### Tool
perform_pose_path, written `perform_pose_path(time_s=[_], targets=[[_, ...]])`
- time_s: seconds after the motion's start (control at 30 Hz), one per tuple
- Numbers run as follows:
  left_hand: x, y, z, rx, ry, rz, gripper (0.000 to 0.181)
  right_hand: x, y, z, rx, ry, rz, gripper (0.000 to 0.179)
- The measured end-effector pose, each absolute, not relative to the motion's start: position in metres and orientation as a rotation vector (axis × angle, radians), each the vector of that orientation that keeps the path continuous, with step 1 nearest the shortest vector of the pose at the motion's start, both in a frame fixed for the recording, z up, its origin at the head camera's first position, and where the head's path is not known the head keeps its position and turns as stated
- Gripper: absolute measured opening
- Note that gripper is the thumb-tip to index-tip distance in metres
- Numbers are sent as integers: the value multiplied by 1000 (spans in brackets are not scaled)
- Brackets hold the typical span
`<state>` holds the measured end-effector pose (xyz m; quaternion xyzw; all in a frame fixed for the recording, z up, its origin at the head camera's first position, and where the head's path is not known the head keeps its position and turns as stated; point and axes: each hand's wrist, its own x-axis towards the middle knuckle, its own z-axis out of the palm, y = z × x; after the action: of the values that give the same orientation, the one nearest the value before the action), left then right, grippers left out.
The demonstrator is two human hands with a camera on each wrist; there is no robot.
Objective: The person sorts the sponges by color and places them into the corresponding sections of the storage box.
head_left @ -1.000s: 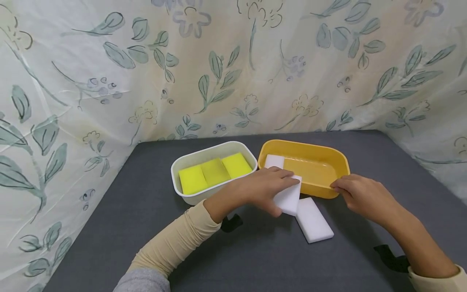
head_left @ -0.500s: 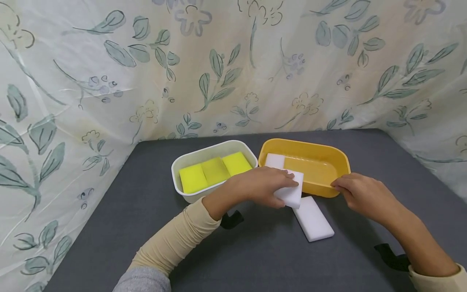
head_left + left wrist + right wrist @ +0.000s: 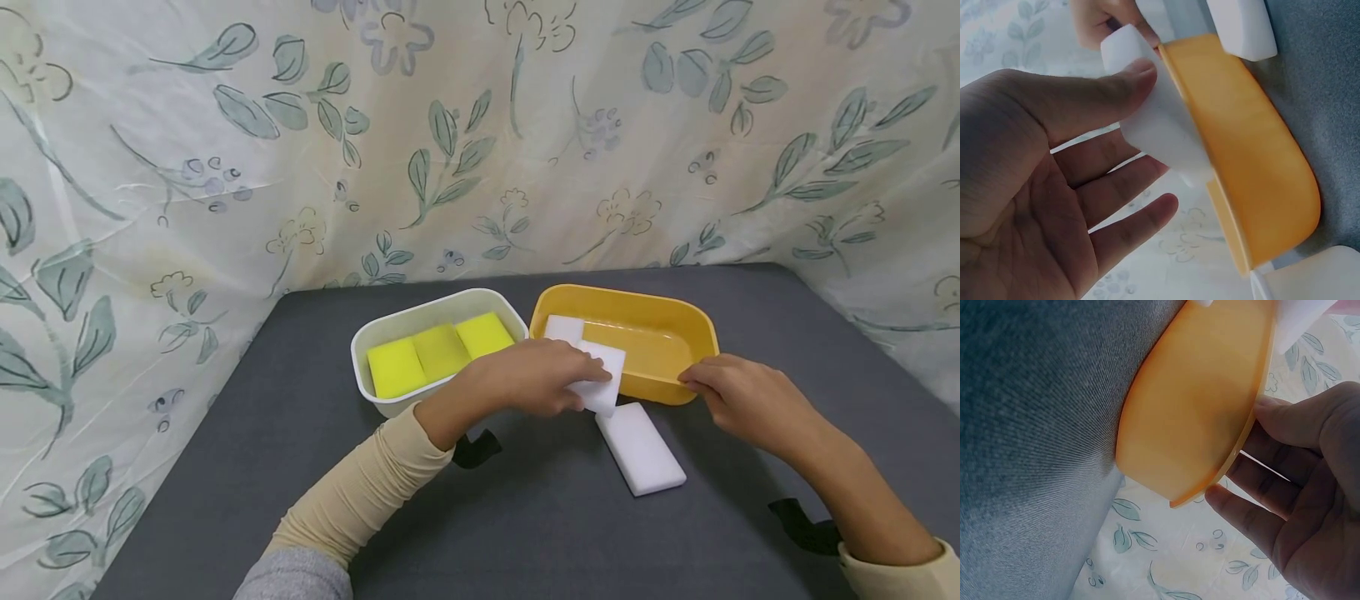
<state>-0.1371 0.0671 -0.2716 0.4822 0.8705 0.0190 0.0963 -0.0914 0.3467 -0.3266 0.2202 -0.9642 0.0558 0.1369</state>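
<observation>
My left hand [image 3: 536, 377] pinches a white sponge block [image 3: 1157, 115] between thumb and fingers, at the near left rim of the yellow tub [image 3: 660, 387]. A second white sponge block [image 3: 564, 329] lies inside that tub at its left end. Another white block [image 3: 642, 450] rests on the dark cloth in front of the tub. At the tub's near right corner, my right hand [image 3: 738, 404] grips the rim, thumb on the near side and fingers over the edge, as the right wrist view shows.
A white tub [image 3: 431, 308] with three yellow sponges [image 3: 442, 352] stands left of the yellow tub, close beside it. Dark grey cloth [image 3: 555, 533] covers the table. A floral curtain [image 3: 465, 142] hangs behind and to the left.
The left hand has lifted its white block off the one on the cloth, up to the yellow tub's near rim, its fingers closing more around it. The right hand stays on the rim.
</observation>
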Motion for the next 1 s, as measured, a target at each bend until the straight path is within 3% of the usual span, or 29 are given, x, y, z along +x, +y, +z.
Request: perform_pose_path(time_s=[0.33, 1.0], targets=[[-147, 68, -269, 1479, 2588, 81, 44, -93, 344, -325, 624, -2797, 161, 22], [-176, 84, -276, 1438, 2585, 153, 51, -97, 339, -320, 591, -2832, 173, 22]])
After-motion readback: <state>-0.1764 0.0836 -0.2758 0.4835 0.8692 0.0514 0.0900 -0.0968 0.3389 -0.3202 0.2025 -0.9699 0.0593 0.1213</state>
